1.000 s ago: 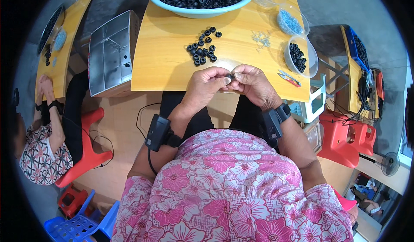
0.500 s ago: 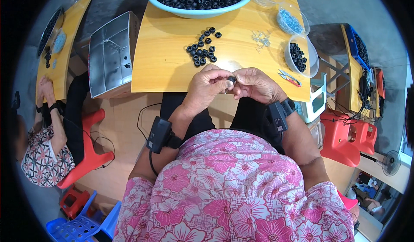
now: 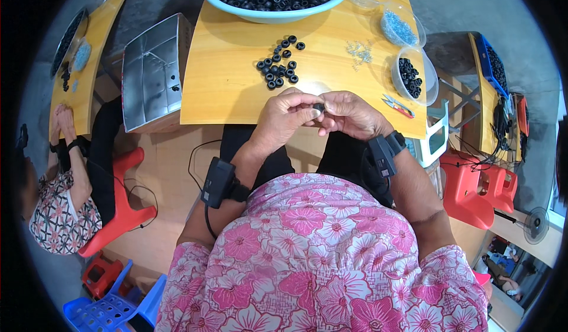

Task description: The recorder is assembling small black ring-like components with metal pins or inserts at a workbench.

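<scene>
Between the fingertips of both hands, just over the table's near edge, is a small black ring-shaped rubber piece [image 3: 319,107]. My left hand [image 3: 285,118] pinches it from the left, thumb against finger. From the right, my right hand [image 3: 352,114] closes thumb and forefinger on it; whether a smaller part is there too, I cannot tell. A loose cluster of black ring pieces [image 3: 276,70] lies on the wooden table [image 3: 225,98] beyond my left hand. Farther back stands a light-blue basin [image 3: 278,17] heaped with many more such pieces.
At right are a clear tub of black rings [image 3: 410,77], a clear tub of pale-blue bits [image 3: 399,29], scattered clear bits [image 3: 359,52] and small scissors [image 3: 398,106]. A lined cardboard box [image 3: 152,74] adjoins the table's left side. Another person [image 3: 65,202] sits far left.
Both hands stay together with the black piece between them; the fingers have shifted only slightly around it. The whole view has moved a little.
</scene>
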Available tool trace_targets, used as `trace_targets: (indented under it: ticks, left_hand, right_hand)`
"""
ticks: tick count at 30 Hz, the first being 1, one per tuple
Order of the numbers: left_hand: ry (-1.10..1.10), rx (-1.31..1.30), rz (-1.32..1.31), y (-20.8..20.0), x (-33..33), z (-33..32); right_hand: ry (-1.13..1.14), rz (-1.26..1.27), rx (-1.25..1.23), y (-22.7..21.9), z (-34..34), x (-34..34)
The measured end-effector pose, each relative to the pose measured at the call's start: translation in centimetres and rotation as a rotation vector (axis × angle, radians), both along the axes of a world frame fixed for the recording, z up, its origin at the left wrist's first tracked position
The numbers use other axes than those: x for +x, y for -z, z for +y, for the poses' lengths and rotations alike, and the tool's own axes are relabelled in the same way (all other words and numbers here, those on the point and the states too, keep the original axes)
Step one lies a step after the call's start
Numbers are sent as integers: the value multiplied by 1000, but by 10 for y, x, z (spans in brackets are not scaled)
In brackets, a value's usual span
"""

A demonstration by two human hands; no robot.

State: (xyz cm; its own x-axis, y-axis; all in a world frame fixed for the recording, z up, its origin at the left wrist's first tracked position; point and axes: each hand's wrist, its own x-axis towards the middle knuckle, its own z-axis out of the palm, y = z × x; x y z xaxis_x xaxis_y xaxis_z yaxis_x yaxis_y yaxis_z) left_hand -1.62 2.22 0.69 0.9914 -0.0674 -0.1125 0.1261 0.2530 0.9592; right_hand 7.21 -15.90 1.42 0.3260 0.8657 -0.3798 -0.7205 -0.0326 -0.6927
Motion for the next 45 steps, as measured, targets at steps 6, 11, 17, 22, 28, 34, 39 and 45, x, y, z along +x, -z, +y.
trace_targets:
  ticks: [6,11,17,22,28,34,39,45]
  left_hand:
    - [113,-203,21,0,1,0]
    - [184,-163,-26,11,3,1]
    - [191,65,-43,3,3,2]
    - [48,36,-87,14,1,-4]
    - [4,14,-83,13,2,-8]
    - [5,154,-34,8,0,-7]
    - [34,104,24,3,0,-4]
    - [39,97,28,4,2,-6]
  right_hand:
    - [0,-117,-69,-18,6,-5]
    - [47,-625,-275,-19,10,-18]
    - [119,-1081,-305,-10,11,-26]
    - [147,-1051,-294,-8,15,-26]
    - [200,-888,-276,-1,14,-26]
    - [324,-1168,-471,-23,3,-13]
    - [845,-1305,-649,-51,-56,31]
    - [584,-1466,-1319,-65,-95,47]
